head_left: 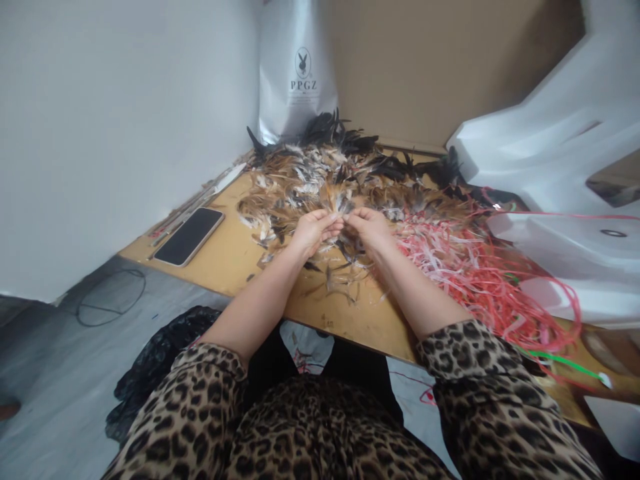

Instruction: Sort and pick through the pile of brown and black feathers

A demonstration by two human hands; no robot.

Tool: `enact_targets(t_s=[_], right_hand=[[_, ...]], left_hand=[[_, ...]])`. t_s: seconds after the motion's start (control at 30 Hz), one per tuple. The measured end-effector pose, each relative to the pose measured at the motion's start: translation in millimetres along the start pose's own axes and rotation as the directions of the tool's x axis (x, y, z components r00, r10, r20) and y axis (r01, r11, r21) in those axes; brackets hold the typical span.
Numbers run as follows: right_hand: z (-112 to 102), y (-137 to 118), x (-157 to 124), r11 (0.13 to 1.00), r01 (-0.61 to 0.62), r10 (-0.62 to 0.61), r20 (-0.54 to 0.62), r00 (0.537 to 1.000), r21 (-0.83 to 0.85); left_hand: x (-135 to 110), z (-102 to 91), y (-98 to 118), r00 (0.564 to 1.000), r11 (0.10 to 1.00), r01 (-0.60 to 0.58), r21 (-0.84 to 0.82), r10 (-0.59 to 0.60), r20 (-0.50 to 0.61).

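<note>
Both hands meet over the front of a pile of brown, white and black feathers [285,167] on a yellowish wooden table [240,267]. My left hand [316,232] is closed, thumb and fingers pinched on the base of a small bunch of feathers [336,199] that fans upward. Close beside it, my right hand [367,227] is closed too, its thumb and forefinger pinching at the same base. The exact spot between the fingertips is too small to make out. Loose feathers [340,277] lie below the hands.
A phone [189,237] lies at the left table edge. Pink and red strips [480,280] heap up on the right, beside a white machine-like object [575,253]. Behind the feathers stands a white printed bag [300,73]. A black plastic bag [155,367] rests on the floor.
</note>
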State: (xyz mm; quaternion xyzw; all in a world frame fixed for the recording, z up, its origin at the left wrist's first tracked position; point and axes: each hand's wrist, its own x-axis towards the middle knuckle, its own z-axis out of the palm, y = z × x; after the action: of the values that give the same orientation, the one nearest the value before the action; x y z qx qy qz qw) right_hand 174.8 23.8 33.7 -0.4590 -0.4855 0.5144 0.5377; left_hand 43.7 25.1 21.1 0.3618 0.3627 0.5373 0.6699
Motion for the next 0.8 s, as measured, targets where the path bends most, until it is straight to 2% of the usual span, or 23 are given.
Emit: enact_targets(t_s=[0.27,0.57,0.8], right_hand=[[-2,1,1,0.999,-0.005,0.004,0.003,1.000,0.046],[-16,0,9,0.991,0.067,-0.068,-0.005,0.998,-0.119],[-20,-4,9,0.976,0.087,-0.081,0.036,0.996,-0.202]], left_hand=[[-2,2.3,1,1.000,0.999,-0.007,0.036,0.006,0.013],[0,-3.1,0,1.000,0.999,-0.017,0.052,0.016,0.022],[-2,-3.6,0,0.994,0.995,0.048,0.085,-0.056,0.098]])
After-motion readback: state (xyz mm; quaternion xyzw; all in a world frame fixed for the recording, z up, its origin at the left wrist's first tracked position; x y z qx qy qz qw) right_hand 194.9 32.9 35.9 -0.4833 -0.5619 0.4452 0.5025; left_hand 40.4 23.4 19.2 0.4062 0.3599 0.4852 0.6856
